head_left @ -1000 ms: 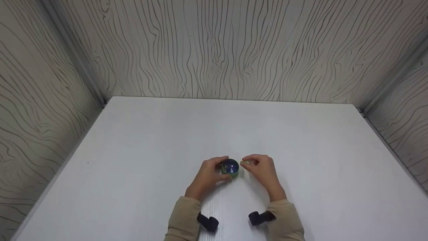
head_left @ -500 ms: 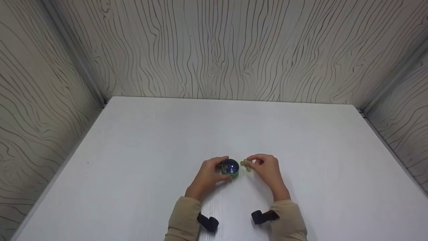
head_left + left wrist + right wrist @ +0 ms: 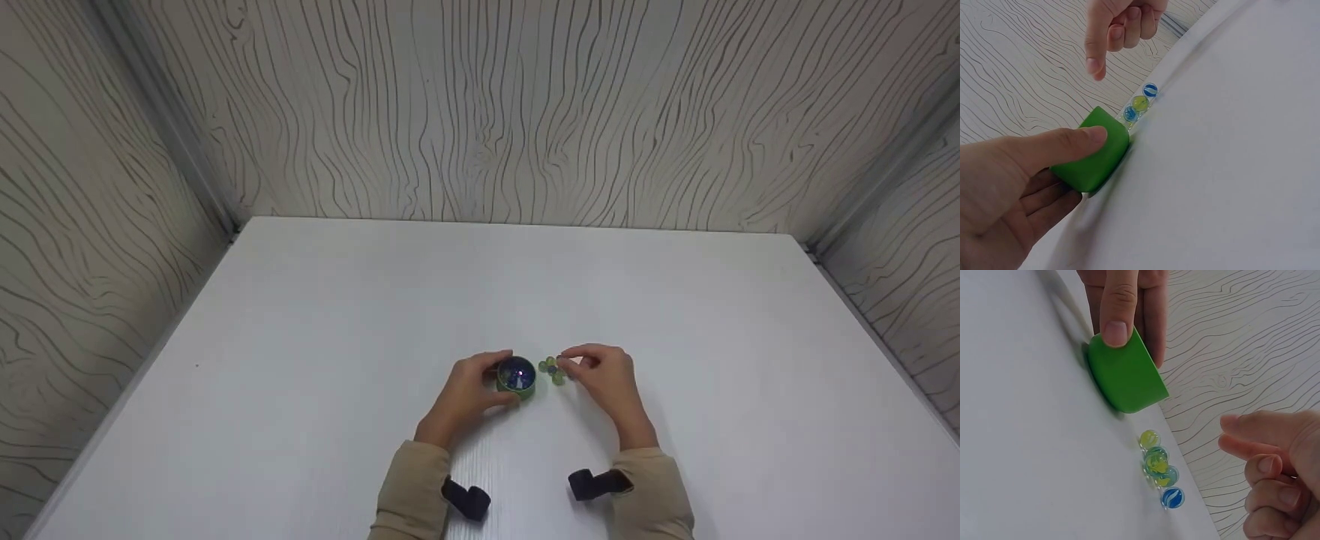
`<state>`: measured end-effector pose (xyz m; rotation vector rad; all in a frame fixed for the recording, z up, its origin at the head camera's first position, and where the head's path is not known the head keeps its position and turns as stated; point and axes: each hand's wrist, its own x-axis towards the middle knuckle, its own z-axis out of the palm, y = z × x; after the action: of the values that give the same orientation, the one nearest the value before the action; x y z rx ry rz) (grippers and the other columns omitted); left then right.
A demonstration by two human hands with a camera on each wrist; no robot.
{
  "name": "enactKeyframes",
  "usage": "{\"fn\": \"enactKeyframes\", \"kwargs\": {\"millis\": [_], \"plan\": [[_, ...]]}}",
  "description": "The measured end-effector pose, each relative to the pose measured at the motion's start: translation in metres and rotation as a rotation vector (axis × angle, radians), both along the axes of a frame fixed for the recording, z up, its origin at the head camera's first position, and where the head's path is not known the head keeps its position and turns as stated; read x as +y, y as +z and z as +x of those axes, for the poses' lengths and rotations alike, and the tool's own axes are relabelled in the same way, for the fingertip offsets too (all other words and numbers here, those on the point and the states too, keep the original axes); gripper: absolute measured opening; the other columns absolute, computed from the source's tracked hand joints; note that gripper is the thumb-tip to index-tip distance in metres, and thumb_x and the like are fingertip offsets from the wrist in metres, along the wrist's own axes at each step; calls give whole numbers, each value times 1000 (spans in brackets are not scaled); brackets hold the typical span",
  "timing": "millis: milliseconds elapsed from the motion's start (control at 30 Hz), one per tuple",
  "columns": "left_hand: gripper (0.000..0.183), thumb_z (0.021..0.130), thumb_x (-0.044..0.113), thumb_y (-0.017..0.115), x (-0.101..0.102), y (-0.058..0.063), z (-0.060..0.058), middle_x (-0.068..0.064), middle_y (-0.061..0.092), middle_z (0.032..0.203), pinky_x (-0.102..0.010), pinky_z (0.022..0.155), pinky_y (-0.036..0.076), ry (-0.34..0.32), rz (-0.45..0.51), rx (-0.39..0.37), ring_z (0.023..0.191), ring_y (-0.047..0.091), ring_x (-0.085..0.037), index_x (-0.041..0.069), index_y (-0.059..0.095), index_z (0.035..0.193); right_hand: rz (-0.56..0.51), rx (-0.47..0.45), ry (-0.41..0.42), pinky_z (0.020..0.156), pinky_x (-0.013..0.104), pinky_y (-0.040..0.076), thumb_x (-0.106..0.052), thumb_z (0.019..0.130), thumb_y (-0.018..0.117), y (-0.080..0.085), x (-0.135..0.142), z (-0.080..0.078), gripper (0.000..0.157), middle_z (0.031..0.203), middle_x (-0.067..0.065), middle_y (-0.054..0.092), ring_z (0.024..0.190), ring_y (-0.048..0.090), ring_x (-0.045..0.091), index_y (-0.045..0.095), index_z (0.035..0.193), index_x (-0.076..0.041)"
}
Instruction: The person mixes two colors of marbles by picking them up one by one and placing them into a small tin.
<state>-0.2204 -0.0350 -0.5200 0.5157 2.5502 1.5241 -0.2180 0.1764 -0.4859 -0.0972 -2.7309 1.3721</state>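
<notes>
My left hand [image 3: 465, 390] grips a small green cup [image 3: 1126, 374] that stands on the white table, thumb on one side and fingers on the other. Shiny dark blue contents show inside the cup in the head view, too small to tell apart. Just right of the cup, several glass marbles [image 3: 553, 370] with blue, yellow and green swirls lie close together on the table. Above and beside them is my right hand [image 3: 1275, 467], its thumb and index finger extended with tips close together and its other fingers curled. Nothing shows between those fingertips.
The white table [image 3: 300, 315] reaches to wood-patterned walls [image 3: 480, 112] at the back and sides. Black wrist mounts [image 3: 469, 501] stick out from both tan sleeves [image 3: 652, 495] above the table.
My right hand has drawn back slightly to the right, away from the cup. The marbles, mostly hidden by its fingers before, now show on the table. The left hand and cup stay put.
</notes>
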Motion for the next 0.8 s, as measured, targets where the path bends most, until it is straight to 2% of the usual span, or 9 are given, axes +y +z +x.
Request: {"fn": "enactKeyframes", "kwargs": {"millis": [500, 800], "plan": [[64, 75, 8, 80, 0, 0, 0, -19, 62, 130, -43, 112, 45, 1, 17, -14, 123, 59, -32, -1, 54, 133, -3, -57, -30, 49, 16, 32, -13, 82, 74, -2, 9, -2, 18, 62, -4, 46, 60, 40, 9, 75, 96, -2], [63, 75, 8, 80, 0, -1, 0, -20, 62, 131, -42, 110, 46, -4, 7, 18, 123, 60, -32, -1, 55, 133, 14, -70, -37, 50, 17, 31, -13, 82, 74, -3, 12, -2, 19, 62, -4, 47, 60, 40, 10, 75, 97, -1]]}}
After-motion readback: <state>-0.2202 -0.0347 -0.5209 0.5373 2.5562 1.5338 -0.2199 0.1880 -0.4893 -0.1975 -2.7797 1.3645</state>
